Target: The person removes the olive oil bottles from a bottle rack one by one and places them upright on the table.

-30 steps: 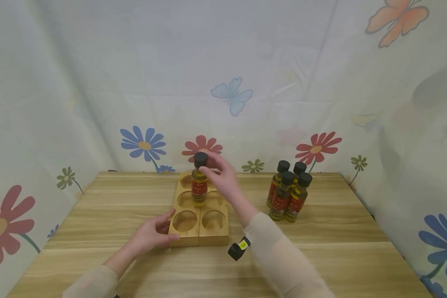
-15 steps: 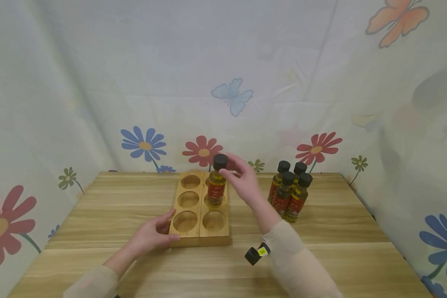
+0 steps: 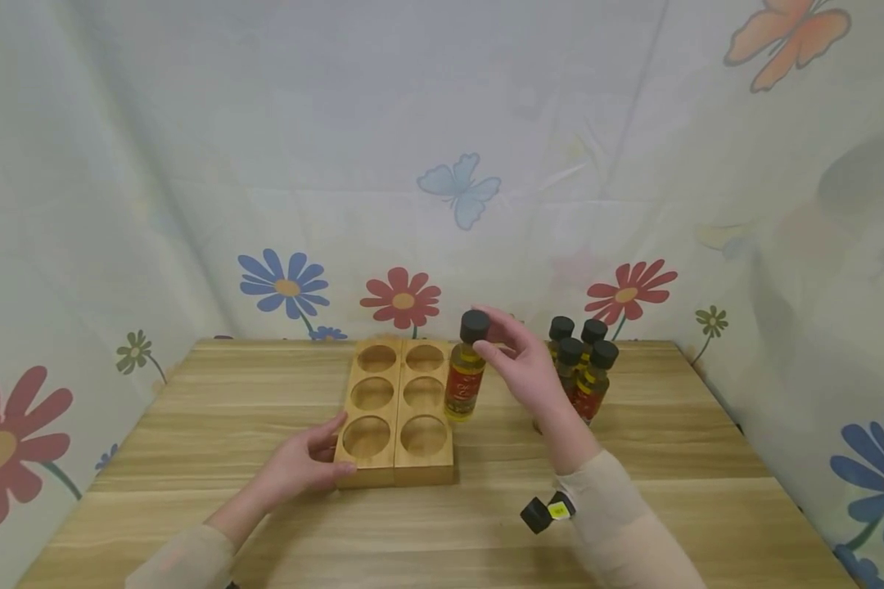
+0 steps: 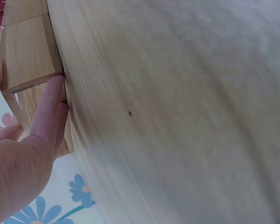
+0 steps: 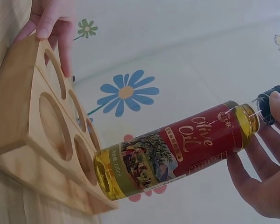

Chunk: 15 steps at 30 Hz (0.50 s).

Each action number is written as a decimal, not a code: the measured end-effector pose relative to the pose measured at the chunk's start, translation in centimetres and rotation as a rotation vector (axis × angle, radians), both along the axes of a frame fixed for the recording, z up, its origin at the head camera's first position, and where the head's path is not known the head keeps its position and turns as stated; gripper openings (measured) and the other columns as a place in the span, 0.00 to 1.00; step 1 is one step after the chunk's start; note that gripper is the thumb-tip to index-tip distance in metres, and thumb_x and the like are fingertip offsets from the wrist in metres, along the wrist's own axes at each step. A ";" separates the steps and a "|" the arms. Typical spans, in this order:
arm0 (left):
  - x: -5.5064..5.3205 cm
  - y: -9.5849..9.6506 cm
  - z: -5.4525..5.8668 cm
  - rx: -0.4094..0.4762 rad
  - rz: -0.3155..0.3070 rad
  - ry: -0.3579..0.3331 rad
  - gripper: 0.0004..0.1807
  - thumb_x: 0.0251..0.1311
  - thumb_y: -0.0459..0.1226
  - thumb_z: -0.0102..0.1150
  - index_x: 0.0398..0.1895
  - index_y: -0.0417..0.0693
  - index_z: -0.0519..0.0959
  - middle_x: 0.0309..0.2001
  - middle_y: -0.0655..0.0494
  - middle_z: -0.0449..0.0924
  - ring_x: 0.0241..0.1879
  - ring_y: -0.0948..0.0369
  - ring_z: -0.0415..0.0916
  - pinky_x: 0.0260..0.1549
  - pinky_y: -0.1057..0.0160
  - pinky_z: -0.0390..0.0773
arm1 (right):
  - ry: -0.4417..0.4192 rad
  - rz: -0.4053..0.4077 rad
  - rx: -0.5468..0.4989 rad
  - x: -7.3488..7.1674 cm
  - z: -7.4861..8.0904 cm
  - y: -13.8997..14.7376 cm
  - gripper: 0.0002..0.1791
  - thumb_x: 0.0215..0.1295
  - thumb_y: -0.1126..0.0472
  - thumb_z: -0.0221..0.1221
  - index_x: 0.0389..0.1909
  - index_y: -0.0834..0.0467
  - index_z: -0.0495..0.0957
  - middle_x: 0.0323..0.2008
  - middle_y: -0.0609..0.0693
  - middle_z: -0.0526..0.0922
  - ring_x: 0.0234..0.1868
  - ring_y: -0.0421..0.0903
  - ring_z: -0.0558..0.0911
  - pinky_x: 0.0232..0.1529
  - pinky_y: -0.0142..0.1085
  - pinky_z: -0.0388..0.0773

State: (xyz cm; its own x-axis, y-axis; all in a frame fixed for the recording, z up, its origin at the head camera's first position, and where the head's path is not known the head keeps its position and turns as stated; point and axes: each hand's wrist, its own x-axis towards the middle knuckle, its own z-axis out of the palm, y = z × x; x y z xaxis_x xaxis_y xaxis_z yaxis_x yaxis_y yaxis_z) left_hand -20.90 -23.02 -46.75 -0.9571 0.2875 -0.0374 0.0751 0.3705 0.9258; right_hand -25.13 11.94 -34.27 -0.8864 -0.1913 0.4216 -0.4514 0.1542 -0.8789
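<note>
My right hand (image 3: 521, 366) grips an olive oil bottle (image 3: 464, 384) by its black cap and neck. Thumb and fingers wrap the cap in the right wrist view, where the bottle's red label (image 5: 196, 133) reads "Olive Oil". It is nearly upright, just off the right side of a wooden holder (image 3: 423, 475) with round recesses in two columns; no recess has a bottle in it. At the holder's near left corner, my left hand (image 3: 302, 464) holds on with thumb at the front and fingers along the side. In the left wrist view a fingertip touches the block's edge (image 4: 35, 83).
Several more olive oil bottles (image 3: 591, 393) stand clustered on the wood-grain table (image 3: 678, 458), partly behind my right hand and forearm. A black wrist camera (image 3: 547, 513) hangs beside the right sleeve. A flower-printed curtain (image 3: 324, 180) closes off the back and sides.
My right hand has carried the bottle rightward from over the holder's left column, across the right column, to beyond its right edge. The left hand and the holder have stayed in place.
</note>
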 end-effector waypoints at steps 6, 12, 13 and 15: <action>0.0 0.0 0.0 -0.007 0.010 0.006 0.51 0.50 0.40 0.77 0.76 0.41 0.58 0.68 0.33 0.64 0.61 0.41 0.71 0.46 0.62 0.82 | -0.003 -0.030 0.025 0.3 -0.7 1.5 0.25 0.68 0.62 0.63 0.66 0.55 0.74 0.50 0.56 0.83 0.53 0.50 0.80 0.61 0.56 0.72; 0.1 -0.1 0.0 0.029 -0.015 -0.008 0.51 0.52 0.39 0.76 0.76 0.39 0.56 0.67 0.29 0.63 0.61 0.39 0.71 0.42 0.59 0.84 | -0.031 -0.062 0.030 0.7 -1.6 2.8 0.26 0.68 0.62 0.63 0.66 0.55 0.73 0.55 0.55 0.81 0.54 0.49 0.79 0.61 0.54 0.73; 0.1 -0.1 0.0 0.036 -0.018 -0.014 0.51 0.52 0.38 0.76 0.76 0.39 0.55 0.67 0.28 0.63 0.61 0.38 0.71 0.41 0.58 0.84 | -0.035 -0.067 0.030 0.8 -1.8 3.0 0.26 0.68 0.62 0.63 0.66 0.55 0.74 0.55 0.55 0.81 0.53 0.48 0.79 0.60 0.53 0.73; 0.1 0.0 0.0 0.047 -0.014 -0.026 0.51 0.52 0.38 0.76 0.76 0.40 0.55 0.66 0.28 0.64 0.60 0.38 0.71 0.39 0.58 0.85 | -0.045 -0.078 0.028 0.9 -2.0 3.4 0.25 0.68 0.62 0.63 0.66 0.56 0.74 0.54 0.56 0.81 0.52 0.48 0.79 0.59 0.51 0.74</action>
